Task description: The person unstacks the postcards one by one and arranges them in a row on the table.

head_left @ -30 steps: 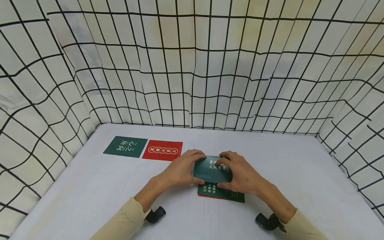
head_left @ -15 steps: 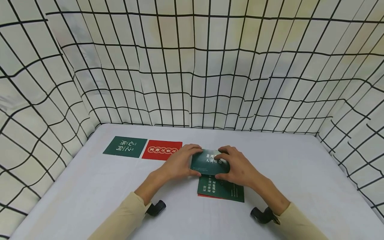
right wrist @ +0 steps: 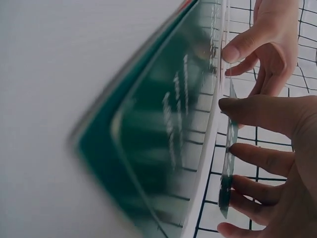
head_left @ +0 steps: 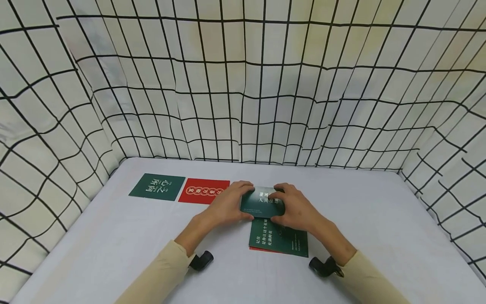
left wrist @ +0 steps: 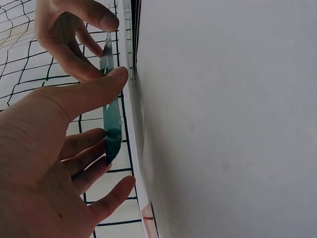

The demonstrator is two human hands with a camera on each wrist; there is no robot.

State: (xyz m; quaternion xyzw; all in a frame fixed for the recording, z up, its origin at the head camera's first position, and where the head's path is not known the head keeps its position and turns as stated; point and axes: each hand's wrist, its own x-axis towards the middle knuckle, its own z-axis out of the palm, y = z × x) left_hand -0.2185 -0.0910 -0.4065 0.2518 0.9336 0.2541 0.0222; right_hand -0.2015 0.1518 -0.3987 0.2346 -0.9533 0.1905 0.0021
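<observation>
Both hands hold one dark green card (head_left: 256, 204) with white characters, raised above the table in the head view. My left hand (head_left: 228, 205) pinches its left end between thumb and fingers. At the other end, my right hand (head_left: 300, 209) grips it, one finger lying across its face. In the left wrist view the green card (left wrist: 113, 121) appears nearly edge-on between both hands; the right wrist view also has the card (right wrist: 229, 163) edge-on. Below and nearer lies a pile of cards (head_left: 279, 238), green on top with a red edge showing beneath.
A red card (head_left: 203, 191) lies left of the hands, its right end partly behind the left hand. Beside it is another green card (head_left: 157, 187) with white characters. The white table (head_left: 114, 245) is enclosed by a black grid net (head_left: 243, 84) over white cloth.
Both hands have carried the green card away from the body and slightly left, exposing more of the pile. The pile and the two cards at the left stay put.
</observation>
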